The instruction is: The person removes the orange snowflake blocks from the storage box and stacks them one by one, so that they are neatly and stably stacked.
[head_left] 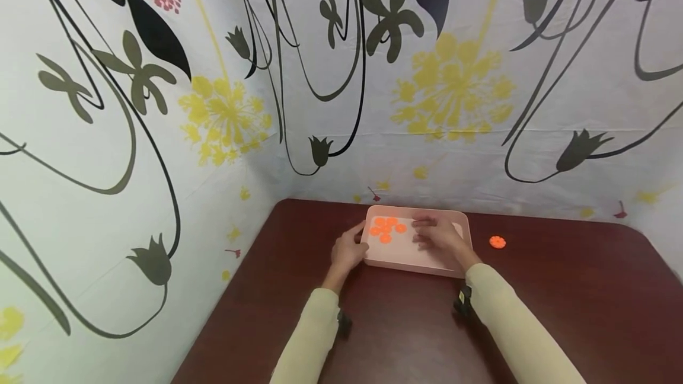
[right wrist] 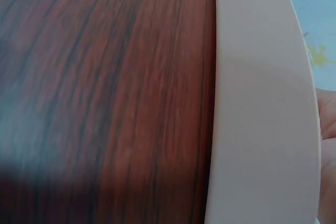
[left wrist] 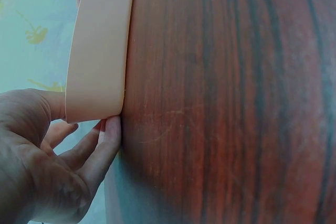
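A shallow pink tray point(head_left: 405, 256) sits towards the far side of the dark wooden table. Several orange, scalloped flat discs point(head_left: 385, 239) are grouped inside its left half. My left hand point(head_left: 348, 250) grips the tray's left end; the left wrist view shows the thumb at the rim and fingertips low on the corner. My right hand point(head_left: 439, 234) is over the tray's right half, its fingers fairly straight and pointing left, with no disc visible in it. In the right wrist view the tray wall point(right wrist: 265, 103) hides most of that hand.
One more orange disc point(head_left: 497, 242) lies on the table point(head_left: 560, 289) just right of the tray. A white cloth with flower prints point(head_left: 341, 93) hangs behind the table and along its left side.
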Available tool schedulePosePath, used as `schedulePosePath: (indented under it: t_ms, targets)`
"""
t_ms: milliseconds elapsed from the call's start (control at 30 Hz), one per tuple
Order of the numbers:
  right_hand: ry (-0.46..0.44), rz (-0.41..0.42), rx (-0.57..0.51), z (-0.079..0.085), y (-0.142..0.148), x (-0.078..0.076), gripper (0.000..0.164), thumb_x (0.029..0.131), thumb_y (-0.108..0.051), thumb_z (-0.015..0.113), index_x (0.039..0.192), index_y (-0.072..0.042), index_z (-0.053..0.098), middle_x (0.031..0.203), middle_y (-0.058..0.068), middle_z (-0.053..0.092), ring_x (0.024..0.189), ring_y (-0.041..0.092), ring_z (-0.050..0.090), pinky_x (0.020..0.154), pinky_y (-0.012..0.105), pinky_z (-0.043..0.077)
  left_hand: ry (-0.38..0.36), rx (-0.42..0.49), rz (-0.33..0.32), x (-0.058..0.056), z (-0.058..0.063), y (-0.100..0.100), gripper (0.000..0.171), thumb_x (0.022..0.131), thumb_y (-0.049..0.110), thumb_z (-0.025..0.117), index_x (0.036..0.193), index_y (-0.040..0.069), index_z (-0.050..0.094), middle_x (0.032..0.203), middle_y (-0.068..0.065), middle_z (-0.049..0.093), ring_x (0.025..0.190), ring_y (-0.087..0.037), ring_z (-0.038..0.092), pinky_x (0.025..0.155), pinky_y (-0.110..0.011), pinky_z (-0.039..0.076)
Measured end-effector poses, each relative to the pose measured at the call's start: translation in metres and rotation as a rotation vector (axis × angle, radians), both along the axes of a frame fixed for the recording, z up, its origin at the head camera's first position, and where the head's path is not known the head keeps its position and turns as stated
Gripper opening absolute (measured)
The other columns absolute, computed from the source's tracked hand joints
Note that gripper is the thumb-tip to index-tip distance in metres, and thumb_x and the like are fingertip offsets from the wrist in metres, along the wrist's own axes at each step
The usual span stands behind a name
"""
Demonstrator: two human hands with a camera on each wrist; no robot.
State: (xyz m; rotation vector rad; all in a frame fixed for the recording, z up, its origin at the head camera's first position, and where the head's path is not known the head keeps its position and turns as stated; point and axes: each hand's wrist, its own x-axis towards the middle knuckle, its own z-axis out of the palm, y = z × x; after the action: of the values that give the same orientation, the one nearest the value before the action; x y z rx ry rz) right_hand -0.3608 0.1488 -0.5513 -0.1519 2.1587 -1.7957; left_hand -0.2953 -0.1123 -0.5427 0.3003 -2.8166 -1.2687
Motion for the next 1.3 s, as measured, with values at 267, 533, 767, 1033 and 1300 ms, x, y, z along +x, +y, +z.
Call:
schedulePosePath:
  t_ms: [267,533,767,1033,1300]
  targets:
    - [0.004,-0.005,0.033,-0.008,-0.012,-0.006,0.051,0.106,-0.007,0.058,0.156,0.001,0.047,0.150,0.029,0.057,0.085,0.013,0.075,0.066,0.032,0.062,0.006,0.016,-0.002,-0.001,-0.001,0.000,0.070,0.090,0.012,0.070,0.154,0.035,0.056,0.124,-0.005,0.078,0.069,-0.013,0.064,0.063,-0.026,0.044]
    - [0.074,-0.025,0.063,-0.016,-0.015,-0.006,0.057,0.100,-0.002,0.067,0.154,-0.006,0.050,0.151,0.025,0.057,0.072,0.014,0.069,0.058,0.029,0.057,0.019,0.030,-0.020,-0.001,-0.002,0.000,0.069,0.089,0.011,0.069,0.155,0.029,0.056,0.121,-0.006,0.079,0.065,-0.012,0.063,0.062,-0.026,0.044]
    - [0.129,-0.071,0.187,-0.020,-0.022,-0.006,0.059,0.093,-0.012,0.078,0.149,-0.014,0.057,0.128,0.017,0.067,0.067,0.015,0.063,0.058,0.030,0.054,0.021,0.015,-0.003,-0.001,-0.002,-0.001,0.069,0.089,0.012,0.070,0.153,0.033,0.057,0.117,-0.005,0.080,0.061,-0.012,0.062,0.061,-0.026,0.043]
    - [0.236,-0.081,0.429,-0.021,-0.025,-0.012,0.055,0.089,-0.025,0.083,0.141,-0.019,0.066,0.109,0.007,0.068,0.082,0.020,0.059,0.069,0.031,0.048,0.017,-0.001,0.002,-0.001,0.001,0.001,0.069,0.089,0.013,0.070,0.154,0.033,0.057,0.115,-0.005,0.080,0.063,-0.013,0.062,0.061,-0.027,0.042]
    - [0.274,-0.096,0.502,-0.018,-0.030,-0.008,0.035,0.091,-0.028,0.082,0.124,-0.017,0.077,0.111,0.008,0.071,0.094,0.024,0.059,0.078,0.034,0.042,0.010,-0.007,0.013,-0.001,0.001,0.002,0.070,0.088,0.012,0.069,0.153,0.035,0.057,0.120,-0.004,0.079,0.070,-0.014,0.062,0.064,-0.027,0.043]
